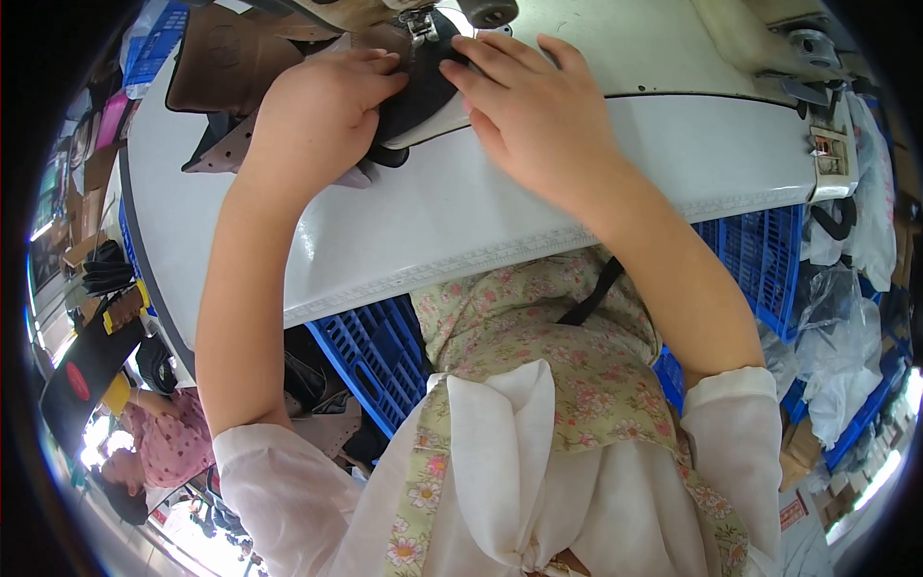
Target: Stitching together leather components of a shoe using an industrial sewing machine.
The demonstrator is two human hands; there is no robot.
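Under the presser foot (420, 27) of a sewing machine lies a black curved piece of leather-like material (423, 91). My left hand (322, 111) is closed at its left side, fingers curled and thumb pressed in on the work; part of what it grips is hidden beneath the palm. Brown leather-like pieces (223, 62) spread out to the left of that hand, one with a row of small holes. On the right edge of the black piece rest the fingertips of my right hand (534, 106), its fingers spread apart and holding nothing.
The white table (461, 207) has a printed ruler along its front edge. Blue plastic crates (370, 361) stand below it, and clear plastic bags (836, 337) hang at the right. At the lower left a person in a pink patterned top (173, 433) sits nearby.
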